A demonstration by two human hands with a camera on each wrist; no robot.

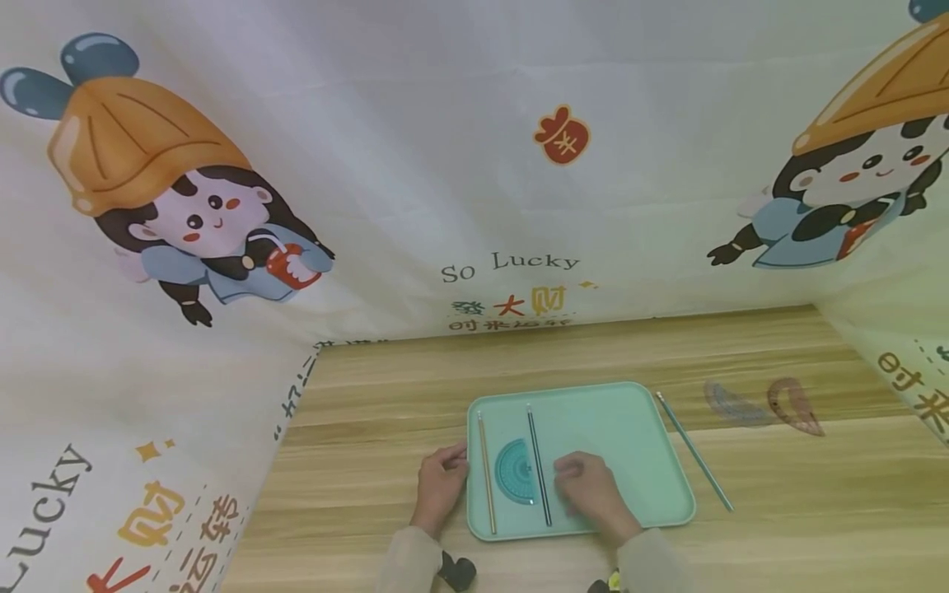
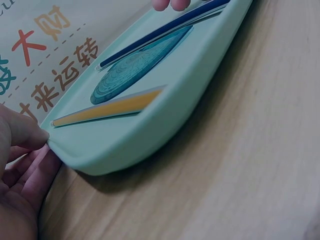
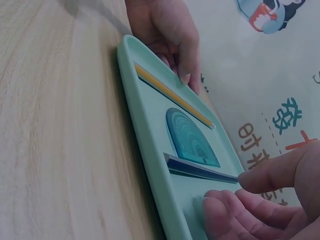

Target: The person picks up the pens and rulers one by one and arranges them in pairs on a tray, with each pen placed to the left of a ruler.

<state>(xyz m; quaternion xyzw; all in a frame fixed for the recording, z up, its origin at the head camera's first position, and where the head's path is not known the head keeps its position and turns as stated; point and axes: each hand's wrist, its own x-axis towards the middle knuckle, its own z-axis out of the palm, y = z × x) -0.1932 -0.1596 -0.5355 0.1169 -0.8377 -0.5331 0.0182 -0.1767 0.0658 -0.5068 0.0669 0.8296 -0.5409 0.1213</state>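
A mint-green tray (image 1: 604, 420) lies on the wooden table. My left hand (image 1: 441, 486) holds its left rim between thumb and fingers, as the left wrist view shows. Inside the tray are a yellow pencil (image 1: 486, 473), a teal half-round protractor (image 2: 135, 70) and a dark blue pencil (image 1: 538, 461), with the protractor between the two pencils. My right hand (image 1: 593, 494) hovers over the tray just right of the dark blue pencil, its fingers loosely bent. In the right wrist view the index fingertip overlaps that pencil's far end, and the thumb is apart from it.
Right of the tray, a teal pencil (image 1: 694, 451) lies slanted on the table. Beyond it are a bluish see-through protractor (image 1: 734, 405) and a reddish one (image 1: 795, 405). Printed cloth walls (image 1: 393, 206) stand at the back and both sides.
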